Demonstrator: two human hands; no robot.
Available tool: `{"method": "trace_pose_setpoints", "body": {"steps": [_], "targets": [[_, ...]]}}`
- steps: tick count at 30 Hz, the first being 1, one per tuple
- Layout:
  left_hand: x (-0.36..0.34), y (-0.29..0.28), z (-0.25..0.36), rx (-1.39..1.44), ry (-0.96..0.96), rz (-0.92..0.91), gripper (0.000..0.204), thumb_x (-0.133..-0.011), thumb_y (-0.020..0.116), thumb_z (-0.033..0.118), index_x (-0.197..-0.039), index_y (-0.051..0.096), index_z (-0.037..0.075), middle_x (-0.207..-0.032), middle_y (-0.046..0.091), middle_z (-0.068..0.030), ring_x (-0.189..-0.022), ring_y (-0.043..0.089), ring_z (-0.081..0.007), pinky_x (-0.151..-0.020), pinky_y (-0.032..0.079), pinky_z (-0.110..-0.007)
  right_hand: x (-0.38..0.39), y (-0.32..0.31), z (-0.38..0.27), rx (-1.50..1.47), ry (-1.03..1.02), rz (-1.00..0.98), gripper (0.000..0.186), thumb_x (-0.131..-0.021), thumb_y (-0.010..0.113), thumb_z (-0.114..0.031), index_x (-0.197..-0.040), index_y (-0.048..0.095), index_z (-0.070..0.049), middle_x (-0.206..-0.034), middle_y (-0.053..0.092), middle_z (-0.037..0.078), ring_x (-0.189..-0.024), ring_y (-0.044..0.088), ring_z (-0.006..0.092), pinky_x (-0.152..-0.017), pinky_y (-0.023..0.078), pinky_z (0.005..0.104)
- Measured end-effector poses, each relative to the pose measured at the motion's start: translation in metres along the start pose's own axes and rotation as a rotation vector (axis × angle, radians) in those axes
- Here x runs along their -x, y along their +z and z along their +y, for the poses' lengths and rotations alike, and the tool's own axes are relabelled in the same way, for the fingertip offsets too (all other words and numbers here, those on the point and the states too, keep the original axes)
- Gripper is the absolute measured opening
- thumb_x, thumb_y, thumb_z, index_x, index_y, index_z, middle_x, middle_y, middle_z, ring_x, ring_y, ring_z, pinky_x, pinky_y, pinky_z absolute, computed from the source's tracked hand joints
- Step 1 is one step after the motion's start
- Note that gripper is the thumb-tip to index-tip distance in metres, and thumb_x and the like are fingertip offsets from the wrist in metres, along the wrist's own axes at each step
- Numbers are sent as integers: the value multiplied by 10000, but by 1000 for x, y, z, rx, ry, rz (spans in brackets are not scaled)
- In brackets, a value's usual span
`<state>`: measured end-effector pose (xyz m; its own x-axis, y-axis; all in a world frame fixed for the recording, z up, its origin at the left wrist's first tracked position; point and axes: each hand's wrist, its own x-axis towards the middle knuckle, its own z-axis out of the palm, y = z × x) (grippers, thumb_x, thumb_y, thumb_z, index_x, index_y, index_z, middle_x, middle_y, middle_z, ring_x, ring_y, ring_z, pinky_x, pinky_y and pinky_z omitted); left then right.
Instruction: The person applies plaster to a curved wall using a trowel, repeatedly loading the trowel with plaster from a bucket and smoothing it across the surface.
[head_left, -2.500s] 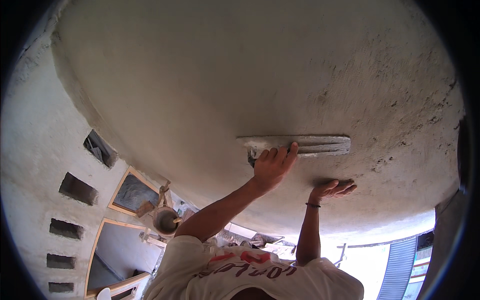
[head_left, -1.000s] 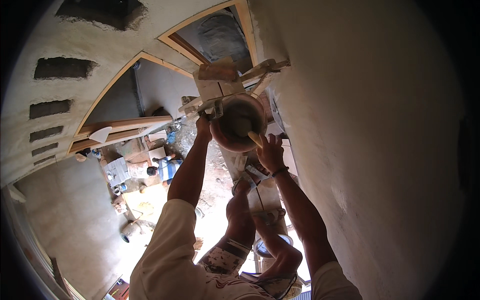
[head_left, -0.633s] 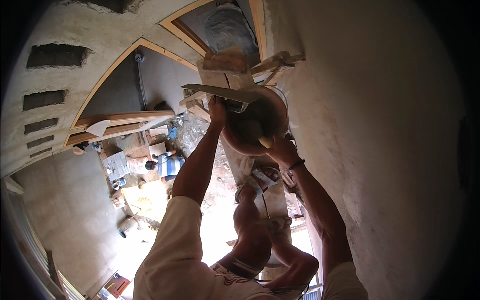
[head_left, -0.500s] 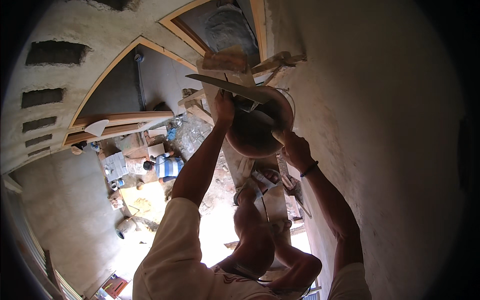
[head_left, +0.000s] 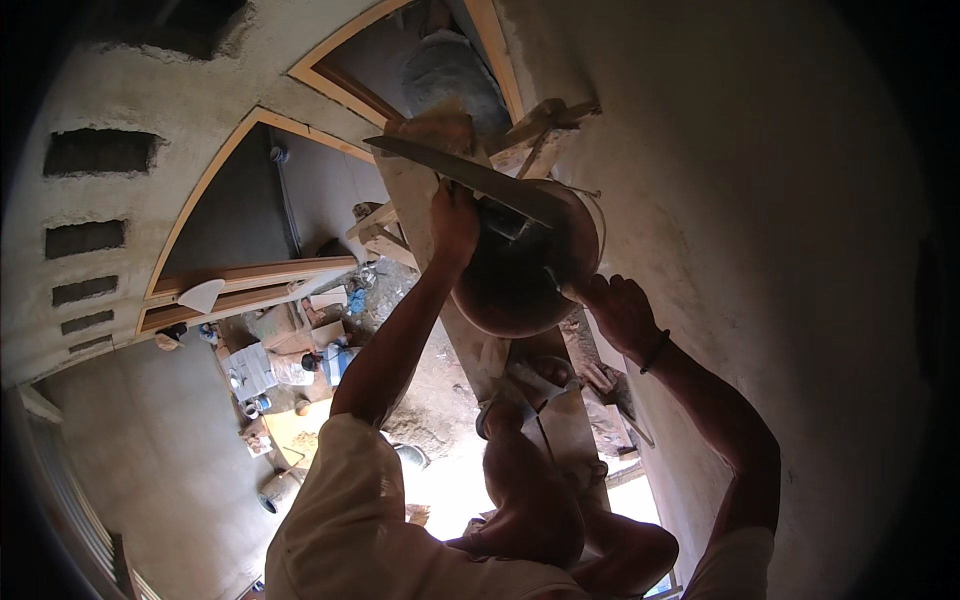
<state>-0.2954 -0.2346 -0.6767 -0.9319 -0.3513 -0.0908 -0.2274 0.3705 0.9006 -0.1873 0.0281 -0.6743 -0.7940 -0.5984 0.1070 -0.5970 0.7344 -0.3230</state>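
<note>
In my left hand (head_left: 455,225), closed round its grip, is a plastering float (head_left: 460,178), a long flat blade tilted over the far side of a bucket. The round, dark bucket (head_left: 515,305) stands on a narrow wooden plank, its wire handle hanging out at the right. My right hand (head_left: 622,315) is closed at the bucket's right rim, on what looks like a trowel (head_left: 553,277); only a small pale part shows against the dark inside. How much mortar the bucket holds is too dark to tell.
My sandalled feet (head_left: 540,385) are on the raised plank (head_left: 395,185). A plastered wall (head_left: 740,250) rises close on the right. Wooden-framed openings (head_left: 255,115) are at the left and ahead. Far below, a co-worker (head_left: 335,363) is among boards, buckets and a yellowish heap (head_left: 300,430).
My right hand has drawn right, toward the bucket's rim, and the pale trowel part shows less. The float has come down slightly over the bucket. The whole view has shifted a little.
</note>
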Motion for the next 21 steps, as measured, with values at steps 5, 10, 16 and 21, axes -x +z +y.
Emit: {"method": "trace_pose_setpoints", "body": {"steps": [5,10,16,21], "targets": [[14,19,19,-17,143,-134,298,-932,427,194,-1062,542,-48,-920,636,-249,-897,613,-414,-778,460,-438,-26,1,11,-46,93,41,339,-821,531,-106,-1152,570,-171,-811,562,79,-638,577,247,-572,467,384],[22,23,23,3,178,-201,277,-931,433,172,-1059,542,-49,-912,640,-229,-875,625,-374,-772,466,-408,15,25,3,5,52,-35,358,-828,531,-124,-1179,554,-191,-788,582,91,-594,594,245,-523,483,367],[25,26,17,81,213,-252,249,-935,417,133,-1034,557,-48,-892,641,-195,-830,625,-286,-757,466,-373,17,7,6,57,57,132,326,-836,541,-149,-1162,544,-162,-794,571,101,-589,591,231,-473,464,368],[30,39,27,148,199,-300,244,-934,417,122,-1028,558,-54,-884,641,-173,-796,603,-247,-745,460,-355,19,23,-14,8,103,110,368,-810,546,-126,-1176,533,-162,-859,560,96,-665,595,236,-532,486,364]]}}
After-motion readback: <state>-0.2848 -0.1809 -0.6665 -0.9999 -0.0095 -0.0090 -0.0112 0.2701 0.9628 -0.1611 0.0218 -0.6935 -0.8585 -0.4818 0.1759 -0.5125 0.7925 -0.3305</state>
